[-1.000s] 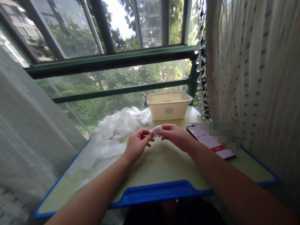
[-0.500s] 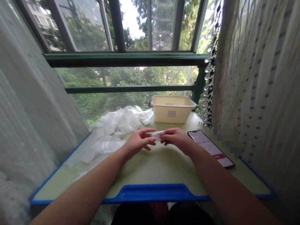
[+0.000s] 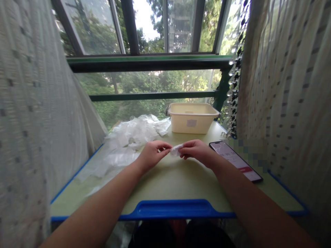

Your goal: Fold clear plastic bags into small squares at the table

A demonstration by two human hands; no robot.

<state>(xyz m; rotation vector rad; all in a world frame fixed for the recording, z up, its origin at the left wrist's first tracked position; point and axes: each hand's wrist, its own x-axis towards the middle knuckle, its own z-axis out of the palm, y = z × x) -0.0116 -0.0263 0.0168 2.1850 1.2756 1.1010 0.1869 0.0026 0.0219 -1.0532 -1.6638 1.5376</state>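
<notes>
Over the middle of the pale green table [image 3: 170, 182], my left hand [image 3: 152, 155] and my right hand [image 3: 198, 151] meet. Both pinch a small folded piece of clear plastic [image 3: 176, 150] between thumb and fingertips, my left hand at its left end and my right hand at its right end. The piece is held just above the tabletop. A heap of crumpled clear plastic bags [image 3: 129, 139] lies to the left of my left hand. A cream plastic tub [image 3: 192, 117] stands behind my hands near the window.
A phone [image 3: 236, 161] with a lit screen lies on the table right of my right hand. The table has a blue rim [image 3: 170, 208]. Curtains hang close on both sides, with a string of beads [image 3: 234, 69] at the right. Window bars run behind the tub.
My left fingers have closed from spread into a pinch on the plastic piece. The view has shifted slightly to the left; the hands stay in the same spot.
</notes>
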